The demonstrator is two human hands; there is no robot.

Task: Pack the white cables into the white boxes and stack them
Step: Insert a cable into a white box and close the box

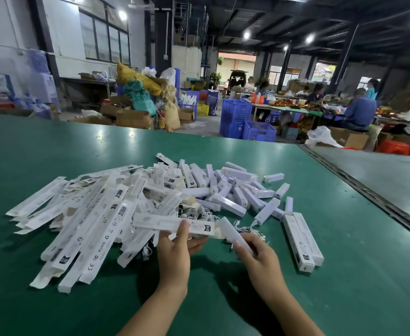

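The left hand [174,248] pinches a long white box [172,224] with thumb on top and fingers curled under it. The right hand [257,255] has its fingers curled round a short white piece [233,235], tilted up toward the box's end. I cannot tell if a cable is inside that piece. The loose white cables [199,214] lie in a tangle on the green table [344,287], just behind the hands.

To do this well, hold the box steady and squeeze its end open. Line the piece up straight with the opening, then slide it in gently so nothing bends. Two filled boxes [301,241] lie side by side on the right; the next one probably goes there.
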